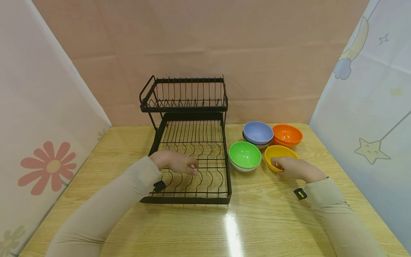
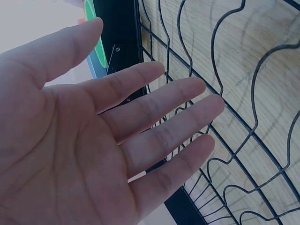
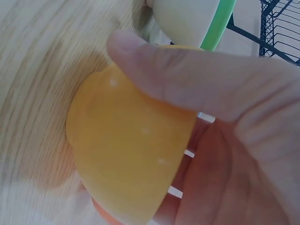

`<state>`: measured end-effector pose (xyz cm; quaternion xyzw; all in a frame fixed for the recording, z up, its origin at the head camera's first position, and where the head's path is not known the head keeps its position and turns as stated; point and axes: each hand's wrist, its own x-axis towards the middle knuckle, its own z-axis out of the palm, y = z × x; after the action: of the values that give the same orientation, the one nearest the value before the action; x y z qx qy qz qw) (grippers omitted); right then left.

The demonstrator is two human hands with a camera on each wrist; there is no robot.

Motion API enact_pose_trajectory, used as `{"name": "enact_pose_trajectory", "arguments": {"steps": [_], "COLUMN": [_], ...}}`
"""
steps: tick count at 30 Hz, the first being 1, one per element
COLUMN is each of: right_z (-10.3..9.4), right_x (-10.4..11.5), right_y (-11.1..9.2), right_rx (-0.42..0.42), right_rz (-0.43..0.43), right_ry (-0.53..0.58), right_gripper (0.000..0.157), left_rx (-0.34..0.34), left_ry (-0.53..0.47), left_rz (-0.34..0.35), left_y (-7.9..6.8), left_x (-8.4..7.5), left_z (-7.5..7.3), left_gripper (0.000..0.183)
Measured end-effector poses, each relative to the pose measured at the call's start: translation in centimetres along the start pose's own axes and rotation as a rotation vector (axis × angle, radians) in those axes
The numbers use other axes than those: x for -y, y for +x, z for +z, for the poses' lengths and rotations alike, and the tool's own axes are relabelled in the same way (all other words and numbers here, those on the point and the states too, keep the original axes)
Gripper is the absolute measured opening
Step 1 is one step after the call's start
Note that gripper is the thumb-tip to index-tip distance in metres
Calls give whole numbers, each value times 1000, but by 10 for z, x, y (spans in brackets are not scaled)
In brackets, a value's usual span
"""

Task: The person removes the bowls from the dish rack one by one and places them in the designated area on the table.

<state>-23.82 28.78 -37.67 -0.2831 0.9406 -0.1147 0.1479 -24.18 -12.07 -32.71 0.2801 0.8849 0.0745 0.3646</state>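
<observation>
My right hand (image 1: 297,169) grips the rim of a yellow bowl (image 1: 277,151) at its near right side. In the right wrist view the thumb lies along the outer wall of the yellow bowl (image 3: 126,140), while the other fingers reach inside over the rim. Over the lower level of a black two-tier dish rack (image 1: 228,178) hovers my left hand (image 1: 176,162), holding nothing. Its palm and spread fingers show in the left wrist view, with the wavy rack wires (image 2: 255,93) behind them.
Left of the yellow bowl a green bowl (image 1: 245,155) sits nested in a white bowl (image 1: 243,169). Behind are a stack topped by a periwinkle bowl (image 1: 258,132) and stacked orange bowls (image 1: 287,134). The rack's upper basket (image 1: 184,109) rises at the back, near the wall.
</observation>
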Motion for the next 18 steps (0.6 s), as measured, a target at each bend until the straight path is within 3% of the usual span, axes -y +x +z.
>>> {"name": "enact_pose_trajectory", "arguments": {"steps": [11, 15, 18], "right_z": [-1, -3, -13], "right_x": [1, -1, -3], "right_y": [1, -1, -7], "right_rx": [4, 20, -13], "right_rz": [29, 40, 26], "right_ry": [-11, 48, 101], "right_gripper": [33, 29, 28], "left_rx": [1, -4, -31], "left_ry": [-27, -29, 0], "left_rz": [4, -2, -44], "left_y": [0, -4, -9], "left_x": [2, 3, 4], "left_z": [-1, -3, -6], "left_gripper": [54, 56, 55]}}
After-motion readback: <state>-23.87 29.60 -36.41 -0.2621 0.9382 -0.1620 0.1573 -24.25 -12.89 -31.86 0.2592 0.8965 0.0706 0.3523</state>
